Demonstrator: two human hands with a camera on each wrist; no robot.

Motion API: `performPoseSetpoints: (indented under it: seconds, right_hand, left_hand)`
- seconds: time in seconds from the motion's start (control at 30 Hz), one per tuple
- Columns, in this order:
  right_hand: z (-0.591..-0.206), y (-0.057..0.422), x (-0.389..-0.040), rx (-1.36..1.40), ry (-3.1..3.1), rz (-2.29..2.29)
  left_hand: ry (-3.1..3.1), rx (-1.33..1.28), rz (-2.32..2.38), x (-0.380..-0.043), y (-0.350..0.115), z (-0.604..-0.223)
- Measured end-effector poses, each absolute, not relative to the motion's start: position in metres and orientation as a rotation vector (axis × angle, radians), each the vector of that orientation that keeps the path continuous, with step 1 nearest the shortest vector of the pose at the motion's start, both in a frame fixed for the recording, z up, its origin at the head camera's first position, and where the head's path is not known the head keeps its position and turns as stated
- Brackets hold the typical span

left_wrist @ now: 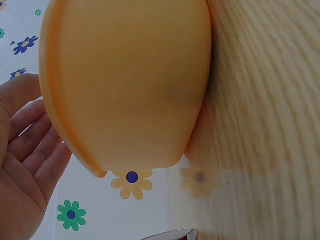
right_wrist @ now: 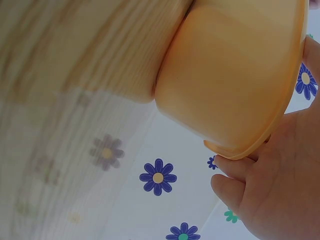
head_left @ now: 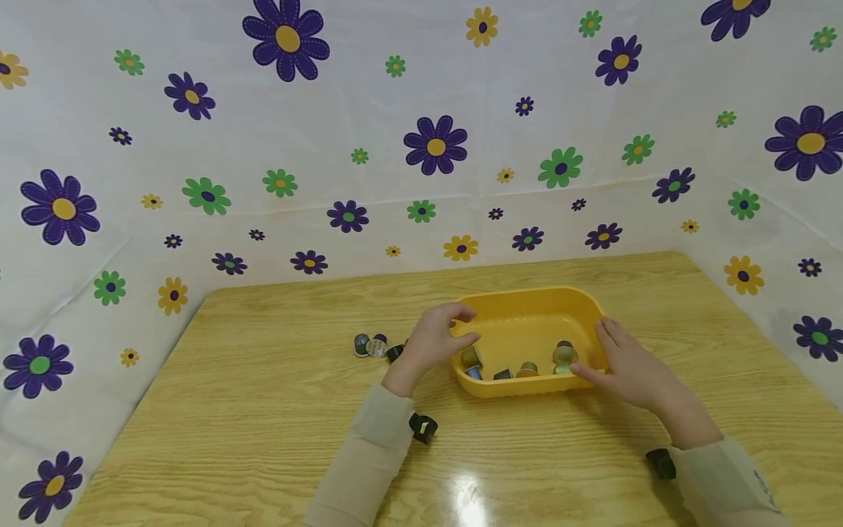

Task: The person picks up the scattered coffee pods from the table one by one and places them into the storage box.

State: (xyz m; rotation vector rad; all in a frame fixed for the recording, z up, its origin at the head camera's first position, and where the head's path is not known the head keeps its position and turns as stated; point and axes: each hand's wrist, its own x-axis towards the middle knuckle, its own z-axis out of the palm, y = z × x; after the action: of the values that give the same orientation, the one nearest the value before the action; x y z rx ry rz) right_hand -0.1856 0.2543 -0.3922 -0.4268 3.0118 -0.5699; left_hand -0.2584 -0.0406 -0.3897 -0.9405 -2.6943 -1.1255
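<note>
A yellow plastic tray (head_left: 527,388) stands on the wooden table, with several coffee capsules (head_left: 565,353) lying inside along its front and left side. My left hand (head_left: 431,340) is at the tray's left end, thumb and fingers apart above the rim with nothing between them. In the left wrist view the fingers (left_wrist: 42,145) reach behind the rim. At the right end, my right hand (head_left: 632,366) touches the rim, its thumb lying by the front corner. The right wrist view shows the palm (right_wrist: 290,170) beside the rim; some fingers are partly hidden by it.
Several more coffee capsules (head_left: 361,345) lie on the table (head_left: 263,410) left of my left hand, some partly covered by it. A flower-patterned white cloth (head_left: 369,132) hangs behind and at both sides. Black wrist devices (head_left: 424,428) sit under the sleeves.
</note>
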Motion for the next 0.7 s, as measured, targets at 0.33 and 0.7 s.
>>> performPoseSetpoints:
  seconds: [0.33, 0.7]
  right_hand:
    - [-0.3932, 0.2553, -0.1865, -0.425, 3.012, -0.559]
    - [-0.3943, 0.2552, -0.1862, -0.428, 3.012, -0.561]
  left_hand:
    - [-2.707, -0.92, -1.158, -0.2589, -0.0411, -0.3916]
    - [-2.7, -0.91, -1.194, -0.259, -0.0433, -0.3947]
